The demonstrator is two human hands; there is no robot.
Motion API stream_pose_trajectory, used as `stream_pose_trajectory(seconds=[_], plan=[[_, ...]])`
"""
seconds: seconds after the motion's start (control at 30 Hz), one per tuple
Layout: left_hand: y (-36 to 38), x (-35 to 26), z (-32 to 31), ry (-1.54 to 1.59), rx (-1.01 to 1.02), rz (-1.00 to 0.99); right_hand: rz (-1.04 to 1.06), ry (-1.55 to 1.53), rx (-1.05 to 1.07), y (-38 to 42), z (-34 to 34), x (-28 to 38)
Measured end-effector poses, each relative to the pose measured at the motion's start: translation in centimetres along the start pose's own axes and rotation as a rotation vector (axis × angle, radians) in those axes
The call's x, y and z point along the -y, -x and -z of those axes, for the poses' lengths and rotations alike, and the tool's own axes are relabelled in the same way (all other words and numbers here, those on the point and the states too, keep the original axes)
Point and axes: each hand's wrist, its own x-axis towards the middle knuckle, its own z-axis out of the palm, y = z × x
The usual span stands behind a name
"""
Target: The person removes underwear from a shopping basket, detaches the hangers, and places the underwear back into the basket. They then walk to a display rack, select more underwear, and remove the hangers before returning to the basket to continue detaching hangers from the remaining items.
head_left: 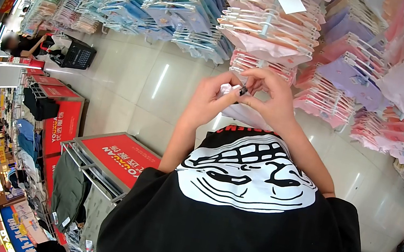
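Both of my hands are raised close together in front of my chest. My left hand [210,98] is closed, with pale pink cloth [225,89] bunched in its fingers. Between the fingertips of both hands sits a small dark piece [243,90], too small to make out clearly. My right hand [272,99] is closed in a pinch at this piece, its thumb and fingers curled round it. Below the hands hangs a pale garment [246,114], partly hidden by them. Just beyond, pink underwear on hangers [268,66] hangs on the rack.
Rows of blue underwear [179,7], peach underwear [269,28] and purple underwear [352,76] hang ahead. A red-topped display stand [117,153] with dark green clothes [69,184] is at my left. Farther left, a person [25,46] is beside a black shopping basket [79,55].
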Motion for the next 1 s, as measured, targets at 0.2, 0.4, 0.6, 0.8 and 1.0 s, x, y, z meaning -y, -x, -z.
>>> stream_pose_trajectory(seconds=[0.2,0.4,0.6,0.8,1.0], plan=[[0.5,0.0,0.0,-0.177,-0.023,0.065,0.012,0.073,-0.047,0.4,-0.2,0.6],[-0.5,2.7,4.7,-0.035,-0.738,-0.039,0.045,0.289,-0.199,1.7,1.1,-1.6],[-2.4,-0.1,8.6,0.476,-0.945,-0.147,-0.136,0.181,0.043,6.6,1.2,-3.2],[-6.3,-3.7,9.9,0.713,-0.846,-0.232,-0.278,0.416,0.148,11.0,3.4,-3.7],[-10.0,-8.8,10.2,0.669,-0.663,-0.469,-0.239,0.441,0.550,16.9,7.8,-4.4]])
